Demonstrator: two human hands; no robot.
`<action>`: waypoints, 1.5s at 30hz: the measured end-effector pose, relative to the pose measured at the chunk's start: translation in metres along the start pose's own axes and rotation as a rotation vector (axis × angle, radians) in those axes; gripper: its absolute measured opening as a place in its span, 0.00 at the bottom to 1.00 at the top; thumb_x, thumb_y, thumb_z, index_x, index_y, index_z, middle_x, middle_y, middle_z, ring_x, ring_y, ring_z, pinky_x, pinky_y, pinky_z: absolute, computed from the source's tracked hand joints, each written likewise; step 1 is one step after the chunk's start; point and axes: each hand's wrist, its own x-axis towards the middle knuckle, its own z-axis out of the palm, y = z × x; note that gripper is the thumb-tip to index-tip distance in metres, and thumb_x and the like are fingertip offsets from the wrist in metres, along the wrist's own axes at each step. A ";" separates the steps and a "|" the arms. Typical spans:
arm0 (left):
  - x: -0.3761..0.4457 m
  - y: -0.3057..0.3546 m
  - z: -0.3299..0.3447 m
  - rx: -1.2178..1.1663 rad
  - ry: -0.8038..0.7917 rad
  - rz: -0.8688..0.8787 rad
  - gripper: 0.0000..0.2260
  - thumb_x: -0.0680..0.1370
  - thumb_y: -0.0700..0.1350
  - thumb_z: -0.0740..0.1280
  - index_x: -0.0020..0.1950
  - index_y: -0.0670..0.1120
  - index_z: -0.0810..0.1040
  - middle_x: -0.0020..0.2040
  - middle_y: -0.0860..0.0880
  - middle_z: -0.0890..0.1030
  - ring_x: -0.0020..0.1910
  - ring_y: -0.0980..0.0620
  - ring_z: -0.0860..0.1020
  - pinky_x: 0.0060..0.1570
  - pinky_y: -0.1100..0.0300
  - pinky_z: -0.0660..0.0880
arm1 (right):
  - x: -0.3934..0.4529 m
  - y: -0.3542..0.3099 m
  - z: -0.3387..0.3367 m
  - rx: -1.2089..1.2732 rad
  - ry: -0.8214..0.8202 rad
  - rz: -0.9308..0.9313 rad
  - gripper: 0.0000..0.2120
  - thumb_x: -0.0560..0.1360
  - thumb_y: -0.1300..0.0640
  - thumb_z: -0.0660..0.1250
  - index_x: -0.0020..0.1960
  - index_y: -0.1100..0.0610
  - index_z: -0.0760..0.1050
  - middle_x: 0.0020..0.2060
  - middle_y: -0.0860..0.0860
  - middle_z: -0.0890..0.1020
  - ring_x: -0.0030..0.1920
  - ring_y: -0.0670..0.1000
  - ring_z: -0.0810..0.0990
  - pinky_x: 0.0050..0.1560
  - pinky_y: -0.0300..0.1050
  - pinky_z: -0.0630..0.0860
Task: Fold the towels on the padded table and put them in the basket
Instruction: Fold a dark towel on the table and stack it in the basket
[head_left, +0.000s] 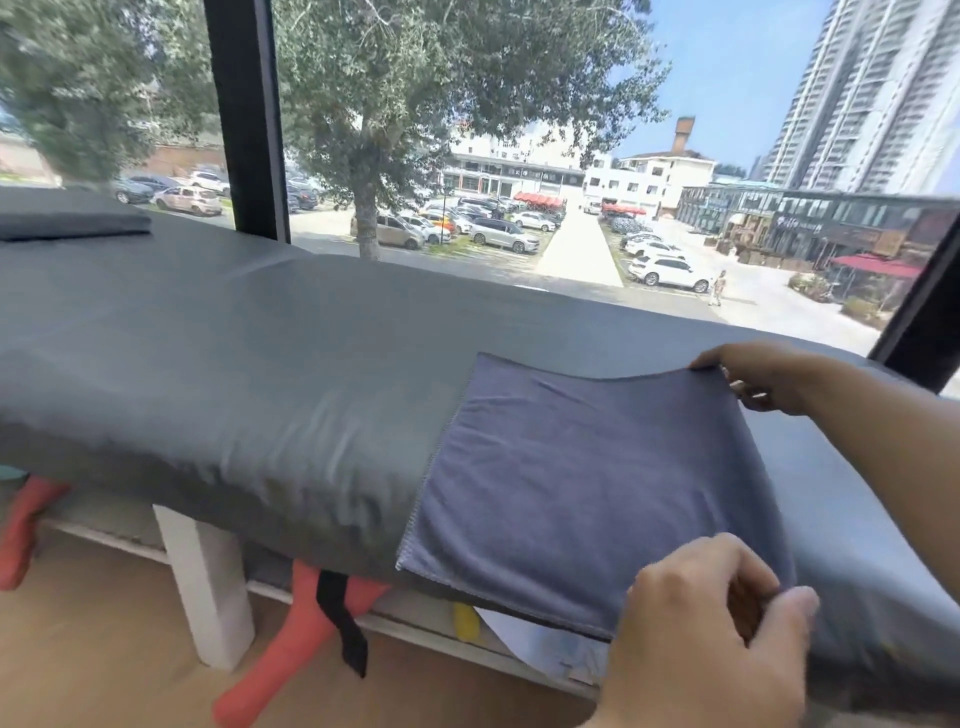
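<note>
A blue-grey towel (582, 483) lies spread flat on the grey padded table (234, 353), its near edge hanging a little over the table's front. My left hand (711, 623) pinches the towel's near right corner between thumb and curled fingers. At the back, my right hand (753, 374) pinches the far right corner, lifting it slightly off the pad. A dark folded towel (67, 221) rests on the table's far left end. No basket is in view.
A large window with a black post (249, 119) runs right behind the table. Under the table stand a white leg (208, 582), orange-red padded shapes (291, 639), a hanging black strap (343, 623) and a sheet of paper (545, 649). The floor is wooden.
</note>
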 end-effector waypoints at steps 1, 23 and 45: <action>0.000 0.007 0.000 -0.097 0.009 -0.034 0.11 0.75 0.57 0.69 0.41 0.52 0.74 0.38 0.53 0.82 0.36 0.59 0.77 0.43 0.67 0.76 | -0.004 -0.003 -0.010 -0.008 0.025 -0.011 0.08 0.74 0.57 0.73 0.43 0.56 0.75 0.35 0.52 0.74 0.29 0.50 0.71 0.31 0.41 0.67; -0.027 -0.032 -0.129 -0.269 0.198 -0.370 0.14 0.76 0.46 0.73 0.30 0.49 0.77 0.30 0.46 0.83 0.32 0.51 0.81 0.40 0.52 0.81 | -0.027 -0.105 0.143 -0.213 0.044 -0.310 0.03 0.67 0.60 0.64 0.39 0.58 0.70 0.33 0.56 0.74 0.30 0.54 0.70 0.29 0.42 0.65; -0.023 -0.039 -0.133 -0.070 0.103 -0.551 0.13 0.77 0.56 0.69 0.46 0.46 0.79 0.39 0.50 0.86 0.36 0.55 0.86 0.31 0.54 0.81 | -0.015 -0.081 0.160 -0.372 0.094 -0.406 0.15 0.74 0.44 0.68 0.42 0.56 0.80 0.43 0.53 0.85 0.46 0.57 0.84 0.54 0.51 0.80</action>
